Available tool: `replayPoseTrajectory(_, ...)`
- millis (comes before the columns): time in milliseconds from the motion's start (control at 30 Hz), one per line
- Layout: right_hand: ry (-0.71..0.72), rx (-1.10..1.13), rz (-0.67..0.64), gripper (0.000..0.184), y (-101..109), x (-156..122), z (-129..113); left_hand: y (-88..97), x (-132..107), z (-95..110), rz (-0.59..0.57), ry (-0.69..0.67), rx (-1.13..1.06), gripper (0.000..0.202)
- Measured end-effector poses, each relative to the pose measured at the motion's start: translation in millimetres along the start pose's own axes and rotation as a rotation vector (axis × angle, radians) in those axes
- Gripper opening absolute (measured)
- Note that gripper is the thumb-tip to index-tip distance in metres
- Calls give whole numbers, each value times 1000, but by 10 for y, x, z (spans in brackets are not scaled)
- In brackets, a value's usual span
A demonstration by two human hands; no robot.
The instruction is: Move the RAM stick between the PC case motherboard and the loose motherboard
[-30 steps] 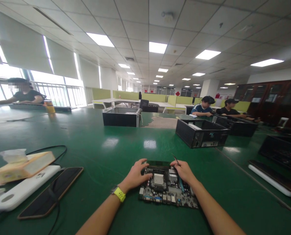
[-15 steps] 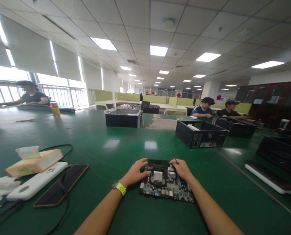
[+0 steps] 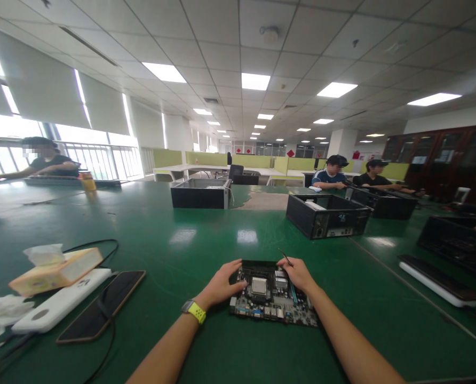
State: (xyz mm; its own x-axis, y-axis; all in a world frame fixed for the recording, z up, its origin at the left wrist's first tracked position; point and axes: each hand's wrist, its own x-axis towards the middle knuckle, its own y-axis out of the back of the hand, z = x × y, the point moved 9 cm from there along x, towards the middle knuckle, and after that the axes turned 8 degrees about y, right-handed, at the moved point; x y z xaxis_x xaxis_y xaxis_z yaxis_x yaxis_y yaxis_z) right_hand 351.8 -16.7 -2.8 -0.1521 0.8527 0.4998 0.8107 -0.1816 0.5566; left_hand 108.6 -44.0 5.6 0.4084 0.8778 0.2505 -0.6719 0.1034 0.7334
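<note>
A computer motherboard [image 3: 280,304] lies flat on the green tabletop in front of me, with a square silver processor [image 3: 259,286] in its socket. My left hand [image 3: 223,285] grips the board's left side, thumb over its top and fingers along the far left corner. At the far right part of the board, my right hand [image 3: 296,273] is closed around a slim dark tool [image 3: 285,257], whose thin end points up and away. The tool's other end is hidden by the hand, so its exact kind cannot be made out. A dark strip [image 3: 258,263] runs along the board's far edge.
Left on the green table [image 3: 150,240] are a tissue pack [image 3: 57,271], a white power bank [image 3: 62,306], a phone [image 3: 102,306] and a cable. Open black computer cases [image 3: 328,216] stand farther back and right. A dark-and-white device [image 3: 436,282] lies right. Several people sit around.
The camera view has shifted slightly. Both hands keep their places on the motherboard, and the slim tool stays in my right hand.
</note>
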Motion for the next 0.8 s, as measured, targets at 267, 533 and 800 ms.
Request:
replayPoseTrajectory(267,19,0,-7,31,6,-3,-4,-44,-15,39,-38,-24,23,69)
replayPoseTrajectory(533,25,-1,-5,32,-2,-1,-13,-69,-11,11,-64,-17,32,72)
replayPoseTrajectory(800,10,-13,-17,32,-19,-3,47,-83,-17,18,-91,13,56,72)
